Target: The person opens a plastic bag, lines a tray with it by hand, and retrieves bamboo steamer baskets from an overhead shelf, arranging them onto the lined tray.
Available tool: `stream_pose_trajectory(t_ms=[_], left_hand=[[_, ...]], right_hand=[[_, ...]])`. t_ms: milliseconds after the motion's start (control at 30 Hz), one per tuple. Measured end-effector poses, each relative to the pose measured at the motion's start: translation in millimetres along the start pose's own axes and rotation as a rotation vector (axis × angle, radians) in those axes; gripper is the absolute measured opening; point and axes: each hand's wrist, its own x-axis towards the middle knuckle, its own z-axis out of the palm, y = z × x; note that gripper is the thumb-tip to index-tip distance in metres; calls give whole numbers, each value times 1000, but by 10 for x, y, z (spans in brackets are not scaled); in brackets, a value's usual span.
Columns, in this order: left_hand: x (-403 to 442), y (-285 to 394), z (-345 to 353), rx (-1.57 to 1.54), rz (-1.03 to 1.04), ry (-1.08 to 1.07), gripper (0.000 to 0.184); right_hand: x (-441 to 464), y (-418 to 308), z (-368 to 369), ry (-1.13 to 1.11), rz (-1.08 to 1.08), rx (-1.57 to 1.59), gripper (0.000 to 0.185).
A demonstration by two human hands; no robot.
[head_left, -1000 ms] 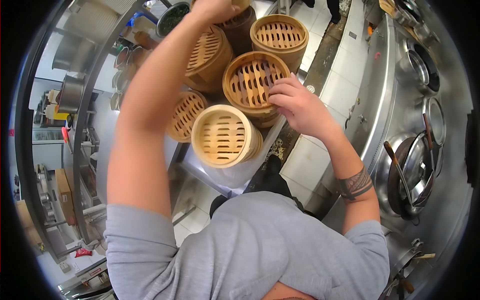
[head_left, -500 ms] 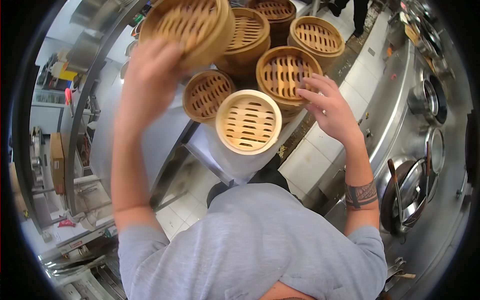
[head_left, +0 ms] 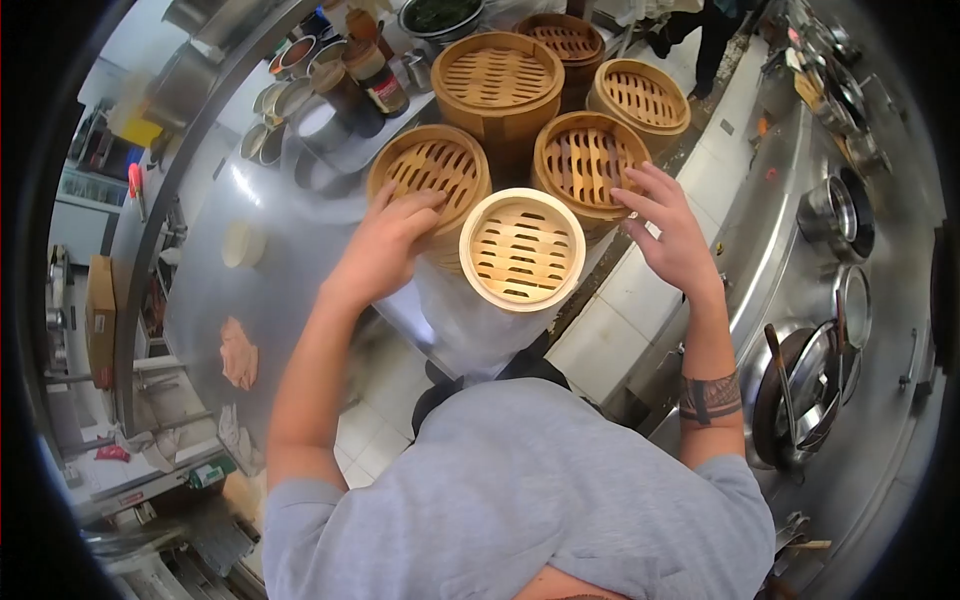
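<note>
Several round bamboo steamer baskets with slatted bottoms stand in stacks before me. My left hand [head_left: 388,246] has its fingers over the near rim of the left bamboo steamer basket [head_left: 428,165], gripping it; the thumb is hidden. Fingers apart, my right hand [head_left: 668,232] rests its fingertips against the right edge of the right bamboo steamer basket [head_left: 590,160]. Between and nearer to me is a paler bamboo steamer basket [head_left: 523,248], which neither hand touches. Every slatted surface that shows has nothing on it.
Behind stand a large bamboo steamer [head_left: 498,78] and two more stacks. Sauce bottles [head_left: 376,80] and metal containers are at the back left. A crumpled glove-like item [head_left: 238,353] lies on the steel counter [head_left: 215,300]. Woks [head_left: 800,390] line the right side; a person's dark-clothed legs [head_left: 705,45] show far back.
My left hand has brought a bamboo steamer basket down from the upper left onto the left stack. My right hand has stayed at the right basket. The view has shifted slightly.
</note>
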Motion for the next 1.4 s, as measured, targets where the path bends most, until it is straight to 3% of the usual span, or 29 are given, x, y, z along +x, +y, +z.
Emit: stream_pose_trajectory(t_ms=[67, 167, 233, 300, 367, 467, 567, 700, 733, 800, 867, 900, 967, 1100, 1167, 1233, 1333, 1400], left_hand=[[7, -37, -26, -11, 18, -11, 27], [12, -82, -23, -4, 28, -42, 32], [-46, -72, -7, 17, 24, -55, 36], [-155, 34, -43, 76, 77, 162, 46], [-400, -39, -109, -18, 70, 223, 52], [-1037, -301, -344, 98, 7, 389, 49], [-1877, -599, -968, 224, -102, 540, 48], [-3247, -1002, -1971, 368, -227, 990, 46], [-3607, -1069, -2267, 551, -250, 1122, 45], [-4318, -1169, -2868, 494, -248, 1380, 38], [-5011, -1249, -3405, 604, -326, 1533, 23], [-5344, -1368, -3651, 592, -301, 1613, 24], [-5931, -1563, -4166, 615, -291, 1718, 25], [-6543, -1758, -5095, 620, -345, 1708, 29], [-6652, -1881, -5524, 873, -480, 1442, 36], [-6684, -1997, -5862, 870, -576, 1360, 41], [-6790, -2453, -6102, 914, -741, 1239, 48], [-6811, -2637, -6109, 952, -808, 1215, 51]], right_hand=[[11, -1, 11, 1, 5, -11, 35], [64, 21, 113, -24, -194, 11, 32], [20, 43, 160, -21, -131, 58, 29], [73, -13, 130, 0, -148, 68, 23], [81, -89, 45, -6, -217, -23, 31], [177, -532, -210, -15, -117, -134, 42], [229, -731, -435, 74, -170, -191, 54], [319, -1822, -376, 120, -192, -206, 62], [374, -2226, -298, 140, -295, -174, 63], [492, -2944, -26, 185, -409, -138, 67], [575, -3562, 362, 39, -415, 190, 77], [664, -3970, 508, 45, -450, 133, 95], [930, -4817, 819, 22, -635, 182, 98], [1680, -6604, 1276, -17, -1108, 233, 91], [2203, -7525, 1549, -4, -1248, 440, 65], [2713, -8600, 1655, -17, -1206, 610, 53], [3501, -9796, 2001, -231, -980, 973, 71], [3947, -10443, 2098, -387, -597, 1062, 83]])
